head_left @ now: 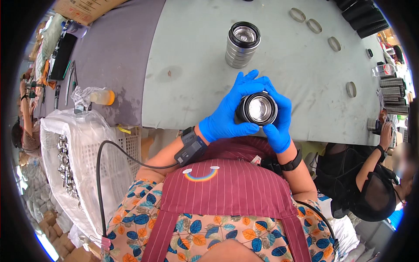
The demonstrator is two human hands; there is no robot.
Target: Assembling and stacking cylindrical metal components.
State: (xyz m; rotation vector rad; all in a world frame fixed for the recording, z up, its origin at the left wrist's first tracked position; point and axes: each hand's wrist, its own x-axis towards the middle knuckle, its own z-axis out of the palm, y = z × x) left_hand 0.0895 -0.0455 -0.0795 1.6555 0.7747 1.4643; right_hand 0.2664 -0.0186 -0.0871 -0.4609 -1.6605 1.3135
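Both my hands wear blue gloves and close round a short cylinder with a black rim and a shiny, ridged metal inside, the flashlight-like metal cylinder [260,109]. My left hand [232,111] grips its left side, thumb along the near edge. Wrapped round the right side is my right hand [279,114], its thumb low at the near edge. The cylinder's open end faces up, close to the table's front edge; its lower body is hidden by my gloves. Farther off, a similar silver, ribbed cylinder with a black top [243,45] stands upright on the table.
Several thin metal rings, such as this ring [334,44], lie on the grey-green table [187,91]. Dark cylinders [362,19] line the far right. At left are a yellow-capped bottle [103,97] and a plastic-lined crate [94,131] of metal parts. A co-worker's hand [386,135] is at right.
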